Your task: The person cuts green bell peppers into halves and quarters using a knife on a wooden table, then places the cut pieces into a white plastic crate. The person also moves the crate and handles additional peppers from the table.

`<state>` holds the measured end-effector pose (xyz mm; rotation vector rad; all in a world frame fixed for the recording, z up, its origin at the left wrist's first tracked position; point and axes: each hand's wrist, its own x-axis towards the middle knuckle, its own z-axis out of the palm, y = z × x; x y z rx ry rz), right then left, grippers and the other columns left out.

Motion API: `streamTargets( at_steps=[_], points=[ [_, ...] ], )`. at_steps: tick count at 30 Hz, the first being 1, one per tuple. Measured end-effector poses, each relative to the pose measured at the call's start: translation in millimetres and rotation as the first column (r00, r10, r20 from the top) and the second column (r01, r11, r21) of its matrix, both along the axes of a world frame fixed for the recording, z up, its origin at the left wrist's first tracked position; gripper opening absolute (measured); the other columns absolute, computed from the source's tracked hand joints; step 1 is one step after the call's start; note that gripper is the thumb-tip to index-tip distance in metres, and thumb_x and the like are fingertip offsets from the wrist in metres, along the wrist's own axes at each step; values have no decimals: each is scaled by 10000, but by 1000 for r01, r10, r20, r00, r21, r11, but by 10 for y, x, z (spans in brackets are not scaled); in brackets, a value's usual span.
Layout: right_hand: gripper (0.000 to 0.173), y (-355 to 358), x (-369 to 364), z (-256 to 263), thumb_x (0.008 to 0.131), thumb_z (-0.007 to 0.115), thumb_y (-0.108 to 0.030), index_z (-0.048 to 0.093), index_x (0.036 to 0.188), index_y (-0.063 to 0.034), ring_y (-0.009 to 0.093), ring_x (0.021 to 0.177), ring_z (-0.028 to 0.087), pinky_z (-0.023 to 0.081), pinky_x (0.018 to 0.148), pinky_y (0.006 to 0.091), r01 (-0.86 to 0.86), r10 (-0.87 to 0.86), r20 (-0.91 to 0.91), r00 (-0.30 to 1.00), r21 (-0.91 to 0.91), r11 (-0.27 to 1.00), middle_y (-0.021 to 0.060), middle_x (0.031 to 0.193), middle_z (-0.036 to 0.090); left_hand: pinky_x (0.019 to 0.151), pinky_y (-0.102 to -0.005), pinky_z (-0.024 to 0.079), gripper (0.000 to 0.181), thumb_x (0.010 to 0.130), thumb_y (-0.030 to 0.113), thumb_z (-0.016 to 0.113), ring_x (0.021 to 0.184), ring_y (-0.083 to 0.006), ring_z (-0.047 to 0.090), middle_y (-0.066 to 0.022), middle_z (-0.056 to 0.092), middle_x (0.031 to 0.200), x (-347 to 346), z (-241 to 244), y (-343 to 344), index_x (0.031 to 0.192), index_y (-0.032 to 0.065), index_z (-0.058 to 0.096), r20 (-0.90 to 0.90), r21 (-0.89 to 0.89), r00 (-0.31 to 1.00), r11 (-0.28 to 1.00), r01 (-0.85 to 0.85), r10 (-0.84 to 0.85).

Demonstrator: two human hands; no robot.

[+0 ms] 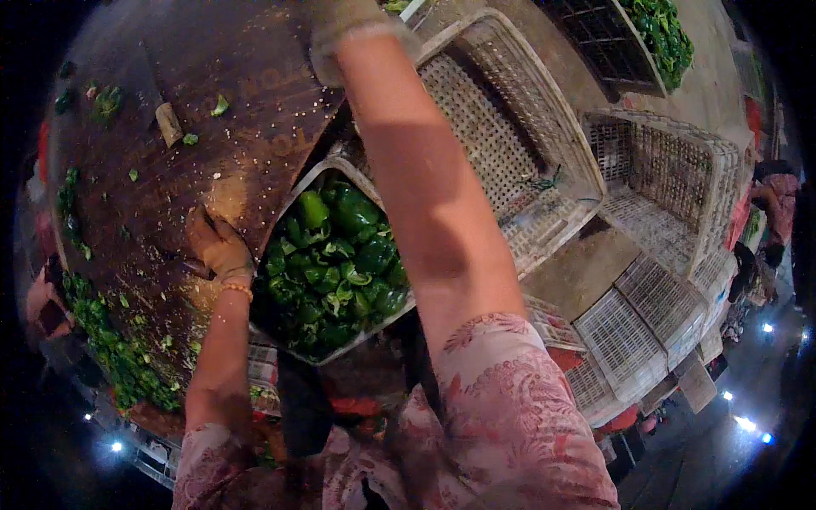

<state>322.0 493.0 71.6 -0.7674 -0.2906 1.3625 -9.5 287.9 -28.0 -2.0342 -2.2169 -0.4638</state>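
My left hand, in a dirty tan glove, rests on the dark wooden tabletop. Its fingers are apart and I see nothing held; a dark patch by the thumb is unclear. My right hand, gloved and blurred, reaches far forward to the top edge of the view, where its fingers are hidden. Between my forearms stands a pale plastic crate full of green bell peppers, many looking cut or broken. On the tabletop lies a short wooden handle, its attached part too dark to make out.
Scraps and pale seeds litter the tabletop, with green trimmings heaped along its left edge. To the right are a large perforated crate, another crate and stacked crates. Leafy greens stand at the upper right. A person is at far right.
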Motion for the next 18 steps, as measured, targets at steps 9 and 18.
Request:
streamTargets(
  at_steps=[9, 18],
  points=[
    [575, -3100, 1120, -961, 868, 632, -135, 545, 1431, -59, 424, 1175, 635, 517, 985, 473, 72, 938, 346, -25, -935, 347, 282, 1277, 645, 1122, -508, 365, 431, 1054, 327, 455, 1276, -419, 511, -229, 569, 1361, -153, -137, -121, 1339, 28, 577, -16, -31, 999, 999, -41, 41],
    [360, -4116, 1612, -1560, 934, 592, -234, 632, 1256, -77, 443, 992, 685, 546, 834, 534, 153, 944, 225, -241, -952, 266, 257, 1029, 707, 1179, -603, 226, 536, 1013, 324, 458, 1426, -377, 369, -190, 427, 1530, -103, -11, -133, 1469, 43, 452, -307, -283, 950, 947, -153, 62]
  ],
)
